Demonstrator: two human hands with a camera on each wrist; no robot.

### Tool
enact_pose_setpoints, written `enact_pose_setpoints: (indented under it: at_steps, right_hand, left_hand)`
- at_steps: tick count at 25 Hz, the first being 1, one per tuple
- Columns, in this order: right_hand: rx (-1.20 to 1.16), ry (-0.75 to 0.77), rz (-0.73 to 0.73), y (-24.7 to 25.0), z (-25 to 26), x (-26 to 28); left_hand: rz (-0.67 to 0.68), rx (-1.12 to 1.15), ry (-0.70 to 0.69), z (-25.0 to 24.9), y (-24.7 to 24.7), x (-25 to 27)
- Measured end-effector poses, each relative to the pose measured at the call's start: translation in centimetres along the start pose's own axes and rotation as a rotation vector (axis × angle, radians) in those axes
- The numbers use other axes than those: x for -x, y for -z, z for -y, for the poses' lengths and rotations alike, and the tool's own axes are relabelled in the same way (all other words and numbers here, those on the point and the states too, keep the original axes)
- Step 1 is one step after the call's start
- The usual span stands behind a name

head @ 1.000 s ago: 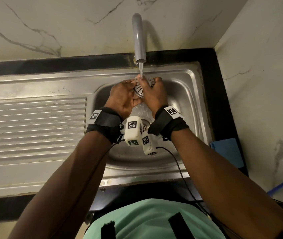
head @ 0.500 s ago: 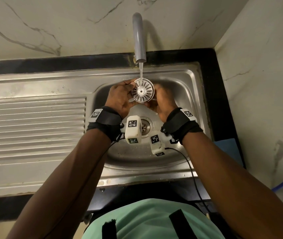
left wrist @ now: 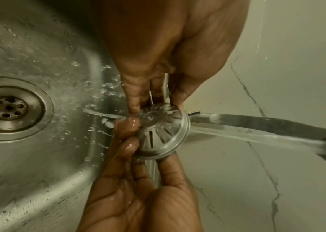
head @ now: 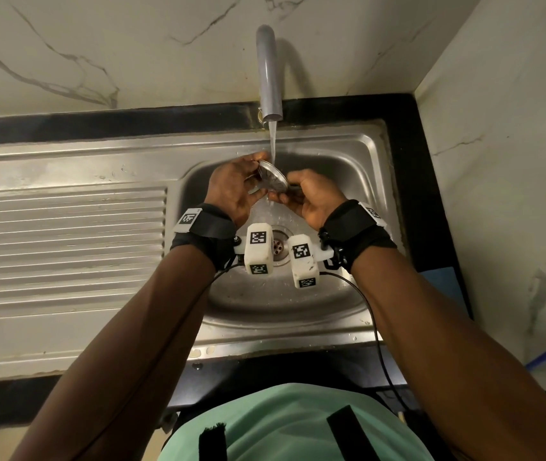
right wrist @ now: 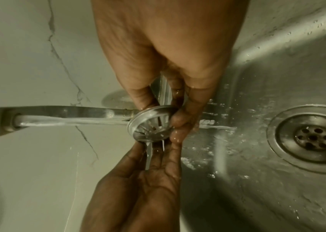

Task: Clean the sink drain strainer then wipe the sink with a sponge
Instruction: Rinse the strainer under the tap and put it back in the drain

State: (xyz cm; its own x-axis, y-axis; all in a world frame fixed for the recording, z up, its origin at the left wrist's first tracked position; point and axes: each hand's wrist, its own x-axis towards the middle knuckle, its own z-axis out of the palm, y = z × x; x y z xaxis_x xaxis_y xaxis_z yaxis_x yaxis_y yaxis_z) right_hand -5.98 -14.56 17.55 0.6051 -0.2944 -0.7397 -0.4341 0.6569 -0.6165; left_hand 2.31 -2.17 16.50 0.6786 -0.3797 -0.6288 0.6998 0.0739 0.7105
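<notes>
Fingers of both hands are pinching the strainer by its rim, and that's where you want them. Your left hand has it from nine o'clock, your right hand from three, and the disc hangs tilted on edge over the sink bowl, right under the faucet.

Stream is hitting the slotted face square in the left wrist view, water fanning off toward the open drain at six o'clock of your hands. Good line, I'd say. Keep the grip out on the rim so the slots stay clear, and roll the disc a little at a time so each slot meets the water. Right fingertips sit behind the cup; a rub there should loosen whatever clings, though I can't tell from here whether any grime remains.

Wet metal, wet skin: it looks slippery, so keep it low over the bowl. Blue sponge waits on the table at four o'clock of the sink.
</notes>
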Motion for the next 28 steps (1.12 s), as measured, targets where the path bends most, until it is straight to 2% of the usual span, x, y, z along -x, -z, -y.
enact_pose_setpoints:
  at_steps: [4,7,9,13,17,21,28]
  right_hand:
    - [0.112,0.115,-0.090,-0.5,-0.5,-1.3]
    - [0.172,0.144,-0.095,-0.6,-0.5,-1.8]
    - [0.173,0.164,-0.072,-0.7,-0.5,-2.1]
    - [0.187,0.214,-0.094,-1.0,-0.7,-2.5]
    - [0.151,0.190,-0.089,-1.1,-0.9,-2.8]
    - [0.151,0.173,-0.075,-1.3,-1.0,-3.0]
    - [0.166,0.178,-0.094,-1.2,-1.4,-3.8]
  left_hand:
    - [0.016,-0.029,-0.026,-0.6,-0.2,-0.4]
    - [0.039,-0.098,-0.044,-1.3,-0.3,-0.8]
    - [0.005,-0.172,-0.063,-1.9,-0.5,-1.4]
    - [-0.029,-0.311,-0.176,-2.8,-0.9,-2.2]
    - [0.008,-0.448,-0.296,-4.1,-1.5,-3.0]
    - [-0.007,-0.598,-0.337,-4.7,-2.5,-3.3]
    - [0.001,-0.627,-0.389,-4.6,-2.9,-2.7]
